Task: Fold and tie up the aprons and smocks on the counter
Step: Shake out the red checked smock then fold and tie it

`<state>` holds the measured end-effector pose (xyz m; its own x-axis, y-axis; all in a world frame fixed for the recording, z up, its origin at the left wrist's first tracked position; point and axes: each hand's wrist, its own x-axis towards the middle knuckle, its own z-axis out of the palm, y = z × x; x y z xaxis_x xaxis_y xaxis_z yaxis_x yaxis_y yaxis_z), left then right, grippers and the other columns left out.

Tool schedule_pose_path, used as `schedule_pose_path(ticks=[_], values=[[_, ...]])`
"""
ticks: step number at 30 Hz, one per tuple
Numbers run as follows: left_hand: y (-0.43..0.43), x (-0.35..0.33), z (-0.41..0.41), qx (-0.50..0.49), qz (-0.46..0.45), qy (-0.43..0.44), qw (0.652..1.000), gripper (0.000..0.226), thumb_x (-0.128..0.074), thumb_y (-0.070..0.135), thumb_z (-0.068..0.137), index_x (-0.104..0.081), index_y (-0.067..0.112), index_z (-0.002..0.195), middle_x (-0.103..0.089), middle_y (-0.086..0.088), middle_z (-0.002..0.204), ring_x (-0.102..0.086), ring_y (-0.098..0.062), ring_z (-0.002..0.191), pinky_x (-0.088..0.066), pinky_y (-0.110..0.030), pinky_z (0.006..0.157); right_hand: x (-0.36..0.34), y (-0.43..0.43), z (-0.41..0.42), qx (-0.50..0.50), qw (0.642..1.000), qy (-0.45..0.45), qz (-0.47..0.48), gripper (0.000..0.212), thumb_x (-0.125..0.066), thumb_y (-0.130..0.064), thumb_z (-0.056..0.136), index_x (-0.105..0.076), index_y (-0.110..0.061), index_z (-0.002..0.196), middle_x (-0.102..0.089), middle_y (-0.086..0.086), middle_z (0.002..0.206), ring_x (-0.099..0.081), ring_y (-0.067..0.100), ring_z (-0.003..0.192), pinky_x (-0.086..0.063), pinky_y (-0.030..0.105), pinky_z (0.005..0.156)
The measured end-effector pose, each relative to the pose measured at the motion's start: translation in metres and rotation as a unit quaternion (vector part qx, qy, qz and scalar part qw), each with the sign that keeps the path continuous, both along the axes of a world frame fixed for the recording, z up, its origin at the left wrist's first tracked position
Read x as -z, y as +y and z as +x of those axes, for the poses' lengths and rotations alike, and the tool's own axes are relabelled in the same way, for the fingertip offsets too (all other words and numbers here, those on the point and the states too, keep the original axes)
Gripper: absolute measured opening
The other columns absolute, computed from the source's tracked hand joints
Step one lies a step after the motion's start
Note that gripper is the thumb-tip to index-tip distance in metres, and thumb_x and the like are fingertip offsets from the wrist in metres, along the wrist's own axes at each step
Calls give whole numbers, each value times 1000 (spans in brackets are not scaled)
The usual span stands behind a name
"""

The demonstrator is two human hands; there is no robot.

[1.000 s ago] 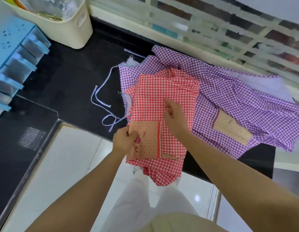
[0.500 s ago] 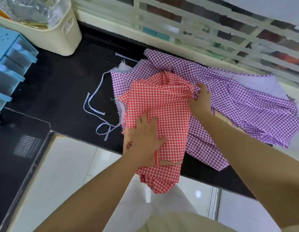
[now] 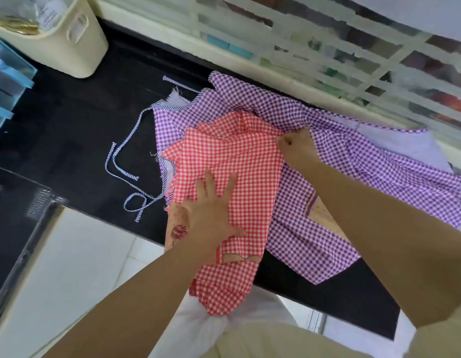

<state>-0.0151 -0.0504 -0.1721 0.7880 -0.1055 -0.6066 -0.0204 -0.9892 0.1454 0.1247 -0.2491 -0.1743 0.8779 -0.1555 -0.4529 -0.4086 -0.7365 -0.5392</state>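
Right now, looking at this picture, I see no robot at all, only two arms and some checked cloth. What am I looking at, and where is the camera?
There is no machine here: a person works with two bare hands. The single camera sits on the person's head and looks down, so the arms reach in from the bottom. On the black counter lies a purple checked apron, with a red checked apron on top, its near end hanging over the counter's edge. Striped ties trail to the left; a cream bin and blue drawers stand further left. The left hand presses flat on the red checked apron, fingers straight. The right hand pinches that cloth at its far right corner.
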Motion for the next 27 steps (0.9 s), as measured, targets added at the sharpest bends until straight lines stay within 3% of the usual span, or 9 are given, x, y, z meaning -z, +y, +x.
schedule_pose_path(ticks=[2,4,7,9,14,16,20,24,27], values=[[1,-1,0,3,1,5,1000,133,-64,82,59,33,44,142,28,-17,156,9,-41,147,-23,-72,106,7,2,-3,-5,999,24,-34,33,-51,-32,100,-48,-20,69,-37,7,79,-43,19,68,-37,28,76],[5,0,1,-2,-3,4,1000,128,-61,83,61,30,45,143,30,-13,156,11,-38,147,-18,-70,107,4,8,-6,-7,997,-47,-66,11,-56,-25,95,-57,-14,97,-49,11,106,-49,23,92,-41,34,87],[14,4,-1,-6,-3,-23,1000,118,-51,87,65,24,45,146,25,-8,159,6,-35,148,-19,-65,109,-13,23,-23,-55,961,-251,-100,32,-59,-12,87,-54,-12,119,-50,11,126,-46,27,118,-37,40,101],[22,10,-5,-15,-27,-58,998,108,-44,87,70,13,43,151,16,-6,162,-1,-34,148,-20,-62,110,-16,36,-49,-148,941,-296,-70,38,-57,-11,88,-54,-13,125,-49,10,136,-42,26,129,-30,41,109],[45,18,-17,24,-102,-142,984,84,-34,70,84,-34,16,148,-27,-17,154,-31,-37,138,-36,-60,105,18,39,-126,-457,876,-105,-112,60,-47,-25,98,-26,-17,154,-13,9,163,-9,25,151,-5,48,120],[56,16,-26,86,-147,-192,966,66,-39,53,93,-47,9,140,-36,-20,149,-40,-37,131,-40,-57,102,20,38,-134,-429,895,-73,-94,63,-47,-22,99,-20,-14,155,-7,7,164,-2,23,151,0,47,122],[82,14,-59,257,-230,-276,897,43,-49,38,95,-58,11,127,-49,-15,140,-44,-34,128,-35,-52,106,6,39,-155,-341,919,-195,-32,54,-54,-11,91,-43,-8,144,-40,13,151,-36,29,140,-21,44,118],[118,21,-91,342,-235,-209,885,68,-63,58,79,-50,22,135,-46,-4,144,-38,-27,137,-30,-49,113,9,32,-220,-393,897,-196,-58,63,-56,-29,91,-35,-16,148,-35,6,155,-30,24,144,-15,42,120],[136,31,-98,381,-140,-158,900,103,-74,59,61,-38,19,149,-30,-5,157,-22,-28,147,-18,-49,120,19,28,-266,-466,870,-106,-124,87,-56,-43,90,-4,-24,157,0,1,165,7,19,151,2,45,123]])
